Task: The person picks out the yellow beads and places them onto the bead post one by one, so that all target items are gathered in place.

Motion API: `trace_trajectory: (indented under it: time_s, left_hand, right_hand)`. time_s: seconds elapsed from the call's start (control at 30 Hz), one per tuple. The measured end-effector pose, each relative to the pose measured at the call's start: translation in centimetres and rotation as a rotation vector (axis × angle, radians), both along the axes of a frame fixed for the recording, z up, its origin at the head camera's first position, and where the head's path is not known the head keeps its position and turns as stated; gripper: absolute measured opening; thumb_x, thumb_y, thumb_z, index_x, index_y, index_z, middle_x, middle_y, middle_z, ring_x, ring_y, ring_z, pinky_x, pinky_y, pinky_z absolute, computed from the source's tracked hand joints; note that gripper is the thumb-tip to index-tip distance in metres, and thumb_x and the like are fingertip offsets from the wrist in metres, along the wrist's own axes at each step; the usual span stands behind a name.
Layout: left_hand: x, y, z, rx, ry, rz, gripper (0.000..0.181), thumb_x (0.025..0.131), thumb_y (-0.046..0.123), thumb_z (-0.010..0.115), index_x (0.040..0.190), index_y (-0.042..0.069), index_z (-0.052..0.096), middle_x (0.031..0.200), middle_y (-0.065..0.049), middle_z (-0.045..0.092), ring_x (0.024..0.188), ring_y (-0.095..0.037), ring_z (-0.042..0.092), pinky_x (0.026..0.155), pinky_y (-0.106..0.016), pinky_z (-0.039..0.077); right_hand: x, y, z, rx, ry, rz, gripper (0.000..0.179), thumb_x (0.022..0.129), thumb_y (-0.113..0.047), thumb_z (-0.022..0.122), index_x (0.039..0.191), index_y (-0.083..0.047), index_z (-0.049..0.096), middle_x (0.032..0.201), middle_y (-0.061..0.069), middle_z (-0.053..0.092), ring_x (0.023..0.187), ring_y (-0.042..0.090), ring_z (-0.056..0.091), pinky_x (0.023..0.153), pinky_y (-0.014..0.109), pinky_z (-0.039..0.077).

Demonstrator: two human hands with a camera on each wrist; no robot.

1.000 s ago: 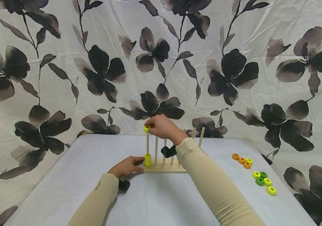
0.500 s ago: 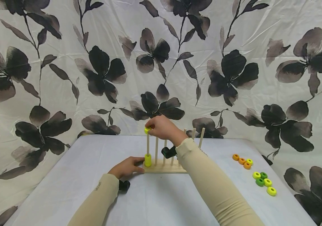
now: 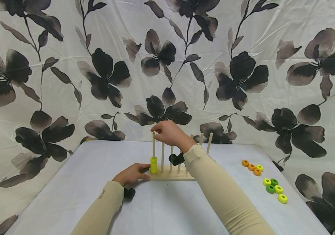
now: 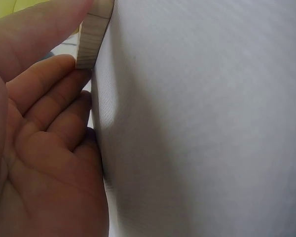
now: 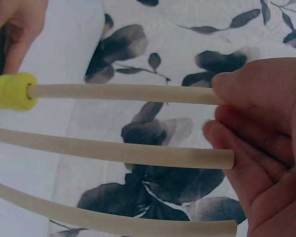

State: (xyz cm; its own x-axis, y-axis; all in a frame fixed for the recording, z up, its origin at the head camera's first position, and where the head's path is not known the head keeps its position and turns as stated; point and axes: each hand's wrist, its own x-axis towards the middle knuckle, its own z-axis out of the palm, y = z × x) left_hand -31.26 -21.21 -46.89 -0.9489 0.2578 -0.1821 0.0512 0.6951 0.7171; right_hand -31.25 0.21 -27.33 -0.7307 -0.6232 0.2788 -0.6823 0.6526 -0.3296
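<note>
In the head view, several yellow rings (image 3: 154,165) sit stacked on the leftmost peg (image 3: 154,147) of a wooden peg stand (image 3: 171,176). My right hand (image 3: 170,133) is at the top of that peg, thumb and fingertips parted around its tip, with no ring between them. The right wrist view shows the yellow stack (image 5: 12,92) down at the peg's lower end. My left hand (image 3: 131,174) holds the left end of the stand's base, thumb at the front and fingers behind. Up close in the left wrist view, its fingertips meet the base's end (image 4: 94,37).
Right of the stand, orange rings (image 3: 251,167) lie in a loose group with a yellow ring (image 3: 259,167). Nearer the right edge are green rings (image 3: 270,189) and more yellow rings (image 3: 282,198). A white cloth covers the table (image 3: 97,166); a floral curtain (image 3: 167,65) hangs behind.
The yellow ring held at the peg's top has been let go and slid down onto the stack, which is taller now. The right hand stays at the peg tip. The left hand has not moved.
</note>
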Motion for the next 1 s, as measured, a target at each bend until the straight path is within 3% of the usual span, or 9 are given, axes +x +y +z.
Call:
trace_trajectory:
  time_s: [0.27, 0.5, 0.7, 1.0]
  left_hand:
    - [0.0, 0.0, 0.1, 0.012, 0.008, -0.023, 0.071, 0.079, 0.031, 0.080, 0.141, 0.014, 0.052, 0.149, -0.009, 0.047, 0.143, -0.034, 0.035, 0.116, -0.058, 0.025]
    - [0.2, 0.0, 0.4, -0.004, 0.005, -0.030, 0.071, 0.079, 0.032, 0.079, 0.142, 0.013, 0.051, 0.150, -0.011, 0.045, 0.143, -0.035, 0.033, 0.117, -0.058, 0.024]
    - [0.2, 0.0, 0.6, -0.037, 0.016, -0.033, 0.070, 0.078, 0.032, 0.080, 0.140, 0.013, 0.053, 0.148, -0.010, 0.048, 0.142, -0.035, 0.035, 0.116, -0.059, 0.026]
    - [0.2, 0.8, 1.2, -0.132, 0.055, -0.056, 0.068, 0.079, 0.030, 0.079, 0.139, 0.009, 0.054, 0.142, -0.010, 0.054, 0.136, -0.034, 0.044, 0.113, -0.056, 0.033]
  right_hand:
    - [0.1, 0.5, -0.1, -0.038, -0.004, 0.035, 0.030, 0.094, -0.019, 0.062, 0.123, -0.015, 0.067, 0.127, 0.003, 0.065, 0.115, 0.022, 0.063, 0.097, 0.034, 0.053]
    - [0.2, 1.4, 0.2, -0.046, 0.030, 0.043, 0.032, 0.092, -0.018, 0.063, 0.124, -0.017, 0.066, 0.123, 0.000, 0.065, 0.104, 0.019, 0.061, 0.090, 0.033, 0.052]
    - [0.4, 2.5, 0.5, -0.074, 0.031, 0.058, 0.032, 0.092, -0.018, 0.064, 0.124, -0.017, 0.066, 0.125, 0.002, 0.065, 0.111, 0.018, 0.063, 0.096, 0.033, 0.053]
    - [0.2, 5.3, 1.2, -0.097, 0.074, 0.041, 0.030, 0.091, -0.017, 0.066, 0.122, -0.015, 0.067, 0.123, 0.003, 0.065, 0.111, 0.023, 0.064, 0.096, 0.035, 0.054]
